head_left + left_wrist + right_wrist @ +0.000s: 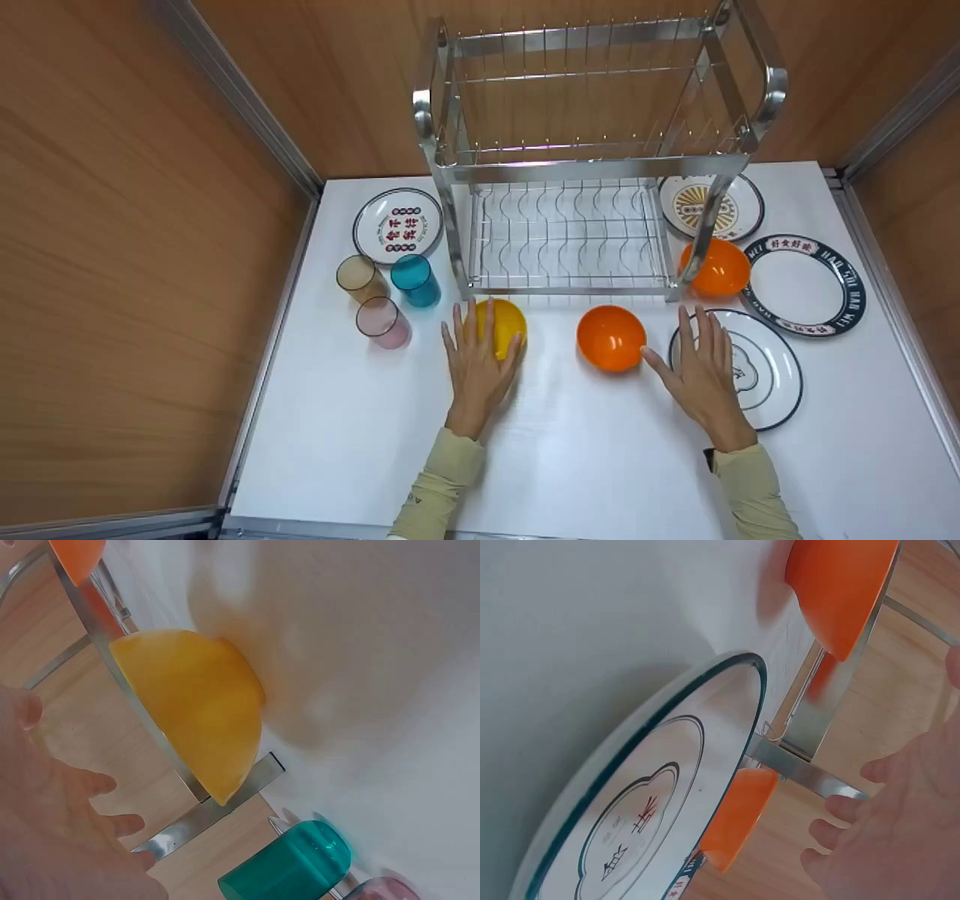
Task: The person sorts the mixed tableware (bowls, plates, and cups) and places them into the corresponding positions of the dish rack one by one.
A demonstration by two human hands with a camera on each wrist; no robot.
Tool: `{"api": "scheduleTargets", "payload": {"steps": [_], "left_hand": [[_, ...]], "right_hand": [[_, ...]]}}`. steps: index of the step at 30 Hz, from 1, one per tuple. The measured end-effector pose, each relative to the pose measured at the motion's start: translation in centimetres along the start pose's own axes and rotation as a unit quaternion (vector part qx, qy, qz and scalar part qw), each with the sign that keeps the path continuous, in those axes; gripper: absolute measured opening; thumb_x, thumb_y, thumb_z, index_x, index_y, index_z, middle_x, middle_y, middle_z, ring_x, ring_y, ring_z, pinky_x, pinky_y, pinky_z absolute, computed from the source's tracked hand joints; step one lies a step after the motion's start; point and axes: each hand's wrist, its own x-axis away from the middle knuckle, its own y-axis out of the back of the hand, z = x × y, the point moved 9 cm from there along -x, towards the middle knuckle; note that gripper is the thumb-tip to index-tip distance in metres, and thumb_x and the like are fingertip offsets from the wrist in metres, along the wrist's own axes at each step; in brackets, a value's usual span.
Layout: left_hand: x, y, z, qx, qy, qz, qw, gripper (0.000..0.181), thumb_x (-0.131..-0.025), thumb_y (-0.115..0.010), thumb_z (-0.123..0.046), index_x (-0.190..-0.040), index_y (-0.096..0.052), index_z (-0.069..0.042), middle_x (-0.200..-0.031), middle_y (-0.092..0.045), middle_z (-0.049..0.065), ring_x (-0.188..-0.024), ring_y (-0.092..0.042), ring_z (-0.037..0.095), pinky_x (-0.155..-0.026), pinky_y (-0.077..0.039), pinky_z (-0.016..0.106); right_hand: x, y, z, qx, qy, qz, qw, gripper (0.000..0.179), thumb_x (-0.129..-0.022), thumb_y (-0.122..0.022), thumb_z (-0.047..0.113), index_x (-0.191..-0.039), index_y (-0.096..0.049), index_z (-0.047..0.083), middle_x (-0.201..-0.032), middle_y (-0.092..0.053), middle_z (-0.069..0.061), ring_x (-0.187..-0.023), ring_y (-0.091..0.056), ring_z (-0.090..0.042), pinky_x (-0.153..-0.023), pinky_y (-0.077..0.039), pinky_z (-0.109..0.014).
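Note:
My left hand [477, 375] hovers with spread fingers over the left side of a yellow bowl [508, 324]. A gap shows between that hand and the bowl [195, 705] in the left wrist view. Farther right, my right hand [703, 386] is held above a white plate with a dark rim [780, 382], its fingers extended. The right thumb points toward an orange bowl [611, 337] standing between the two hands; whether it touches the bowl's edge I cannot tell. Neither hand holds anything.
A metal dish rack [570, 169] stands at the back. Left of it are a patterned plate [397, 225] and brown [361, 279], teal [415, 281] and pink [383, 324] cups. To the right are another orange bowl [720, 270], a sunburst plate [705, 206] and a black-rimmed plate [802, 285].

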Motion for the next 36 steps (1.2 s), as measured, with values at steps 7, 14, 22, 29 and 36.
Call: {"api": "scheduleTargets", "payload": {"steps": [7, 14, 22, 29, 36], "left_hand": [[0.4, -0.1, -0.4, 0.004, 0.013, 0.005, 0.9999, 0.074, -0.102, -0.046, -0.059, -0.161, -0.035, -0.016, -0.164, -0.031, 0.019, -0.152, -0.022, 0.043, -0.122, -0.013, 0.065], [0.7, -0.1, -0.8, 0.016, 0.030, 0.020, 0.9992, 0.074, -0.103, -0.042, -0.061, -0.162, -0.031, -0.018, -0.167, -0.024, 0.015, -0.153, -0.020, 0.041, -0.122, -0.014, 0.064], [0.9, 0.5, -1.1, 0.060, 0.029, -0.009, 0.9978, 0.072, -0.103, -0.047, -0.055, -0.161, -0.033, -0.014, -0.166, -0.028, 0.015, -0.152, -0.023, 0.039, -0.124, -0.017, 0.059], [1.3, 1.6, -2.5, 0.110, -0.015, -0.075, 0.9910, 0.064, -0.102, -0.055, -0.041, -0.154, -0.044, -0.005, -0.155, -0.045, 0.018, -0.144, -0.039, 0.040, -0.120, -0.031, 0.056], [2.1, 1.8, -3.2, 0.164, -0.011, -0.108, 0.9805, 0.049, -0.102, -0.063, -0.029, -0.141, -0.057, -0.001, -0.141, -0.060, 0.015, -0.127, -0.056, 0.030, -0.110, -0.047, 0.046]], "right_hand": [[0.1, -0.5, 0.0, -0.024, -0.009, 0.012, 0.9996, 0.101, -0.099, -0.057, 0.059, -0.164, -0.005, 0.002, -0.168, -0.002, -0.027, -0.153, 0.001, -0.047, -0.122, 0.004, -0.064], [1.4, 0.7, -2.9, -0.016, -0.057, -0.024, 0.9980, 0.099, -0.101, -0.053, 0.058, -0.163, -0.004, -0.001, -0.165, -0.001, -0.032, -0.150, 0.001, -0.053, -0.120, 0.004, -0.069], [3.0, 1.8, -7.1, -0.034, -0.134, -0.019, 0.9902, 0.101, -0.102, -0.049, 0.061, -0.162, 0.003, -0.002, -0.164, 0.009, -0.034, -0.148, 0.008, -0.056, -0.117, 0.011, -0.071], [4.7, 2.9, -10.5, -0.065, -0.211, -0.045, 0.9742, 0.091, -0.107, -0.042, 0.049, -0.160, 0.007, -0.006, -0.162, 0.013, -0.036, -0.147, 0.011, -0.059, -0.116, 0.008, -0.073], [6.1, 3.0, -13.6, -0.098, -0.310, -0.046, 0.9446, 0.084, -0.107, -0.041, 0.029, -0.154, 0.013, -0.014, -0.156, 0.002, -0.047, -0.143, -0.007, -0.064, -0.115, -0.016, -0.072]]}}
